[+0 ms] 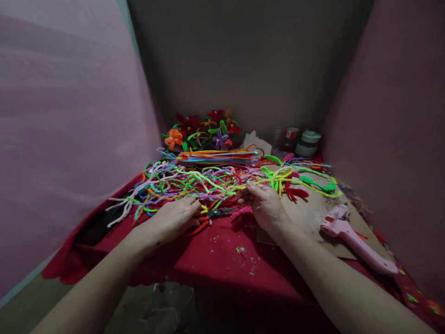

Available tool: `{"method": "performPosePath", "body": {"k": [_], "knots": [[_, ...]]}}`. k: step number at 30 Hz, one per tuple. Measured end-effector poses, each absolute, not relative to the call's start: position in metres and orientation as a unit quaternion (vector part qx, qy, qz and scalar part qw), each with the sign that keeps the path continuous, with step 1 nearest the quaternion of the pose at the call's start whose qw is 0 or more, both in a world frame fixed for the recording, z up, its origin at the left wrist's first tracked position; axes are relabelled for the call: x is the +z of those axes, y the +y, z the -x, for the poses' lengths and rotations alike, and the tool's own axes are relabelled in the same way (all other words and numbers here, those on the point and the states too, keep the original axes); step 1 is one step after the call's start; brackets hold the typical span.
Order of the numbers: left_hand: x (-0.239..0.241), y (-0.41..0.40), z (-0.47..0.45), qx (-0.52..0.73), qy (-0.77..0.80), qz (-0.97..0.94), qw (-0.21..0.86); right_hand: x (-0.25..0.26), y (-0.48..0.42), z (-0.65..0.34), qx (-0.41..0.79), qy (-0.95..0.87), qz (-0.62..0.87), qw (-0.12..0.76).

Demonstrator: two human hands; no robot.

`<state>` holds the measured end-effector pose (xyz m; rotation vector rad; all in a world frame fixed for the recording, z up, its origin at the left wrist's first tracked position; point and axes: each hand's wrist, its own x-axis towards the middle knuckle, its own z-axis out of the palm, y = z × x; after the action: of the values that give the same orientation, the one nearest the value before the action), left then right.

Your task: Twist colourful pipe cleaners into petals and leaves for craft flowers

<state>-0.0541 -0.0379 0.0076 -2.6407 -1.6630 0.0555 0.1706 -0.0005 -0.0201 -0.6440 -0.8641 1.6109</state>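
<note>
My right hand [262, 202] pinches a yellow pipe cleaner [302, 183] between thumb and fingers, above the table's middle. Its length runs rightward past a loose bundle of yellow and green shaped pipe cleaners [278, 175]. Palm down and fingers curled, my left hand [177, 215] is at the red and yellow handles of dark-jawed pliers [220, 212]. Its fingertips are partly hidden; the jaws point right, toward my right hand. A pink fuzzy piece [242, 211] lies near the pliers' tip. Behind both hands spreads a tangled heap of coloured pipe cleaners [187, 181].
Pipe-cleaner flowers [208, 130] stand at the back, behind a bundle of straight pipe cleaners [217, 157]. A pink glue gun [358, 239] rests on cardboard [306, 218] at right. A lidded jar [308, 143] stands back right. Scraps dot the red cloth [222, 260]. Walls enclose both sides.
</note>
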Motion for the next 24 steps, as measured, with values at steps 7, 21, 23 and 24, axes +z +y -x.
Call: {"method": "performPosePath", "body": {"k": [7, 21, 23, 24], "knots": [[0.006, -0.03, 0.006, -0.281, -0.525, 0.796, -0.111, -0.018, -0.007, -0.167, 0.713, -0.378, 0.251, 0.534], [0.01, -0.038, 0.001, -0.055, -0.509, 0.828, -0.227, -0.01, 0.012, -0.183, 0.738, -0.218, 0.24, 0.592], [0.01, -0.041, 0.007, -0.049, -0.523, 0.789, -0.318, -0.002, 0.018, -0.193, 0.733, -0.183, 0.24, 0.609], [0.011, -0.043, 0.011, -0.054, -0.534, 0.766, -0.355, 0.002, 0.02, -0.196, 0.731, -0.16, 0.249, 0.615]]}}
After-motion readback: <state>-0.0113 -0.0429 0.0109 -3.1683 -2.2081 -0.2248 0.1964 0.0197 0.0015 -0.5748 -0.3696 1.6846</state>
